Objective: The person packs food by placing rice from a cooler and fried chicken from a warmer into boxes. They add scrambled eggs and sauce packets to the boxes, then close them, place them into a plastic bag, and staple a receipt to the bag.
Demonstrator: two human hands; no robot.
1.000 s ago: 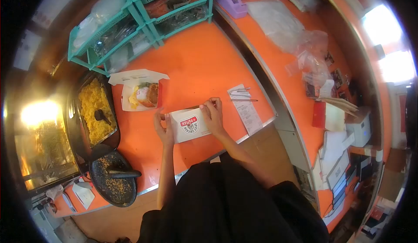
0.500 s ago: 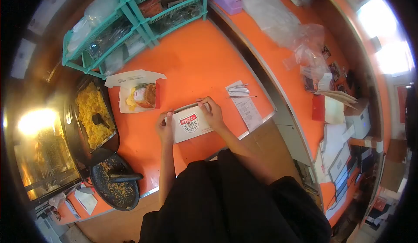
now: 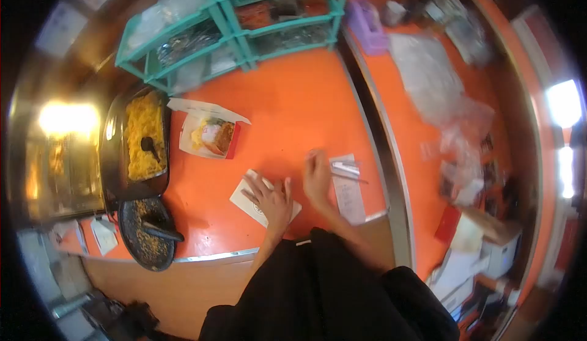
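A white printed carton (image 3: 251, 206) lies turned at an angle near the front edge of the orange counter (image 3: 281, 102). Flat on top of it rests my left hand (image 3: 272, 200), fingers spread, covering much of the print. My right hand (image 3: 317, 179) is raised to the right of the carton, blurred, its fingers not clear. Just right of that hand are a paper receipt (image 3: 350, 201) and some metal staples or clips (image 3: 345, 169). At the left stands an open box (image 3: 197, 146) with chicken (image 3: 221, 138) and other food inside.
A tray of yellow rice (image 3: 142, 151) and a dark mortar with a pestle (image 3: 147, 234) are on the left. Teal racks (image 3: 244, 35) stand at the back. Beyond a gap, the right counter holds a purple tape dispenser (image 3: 367, 28) and plastic bags (image 3: 425, 75).
The carton has gone from being held in both hands to lying angled on the counter under my left hand. My right hand has let go and moved right. The view has shifted.
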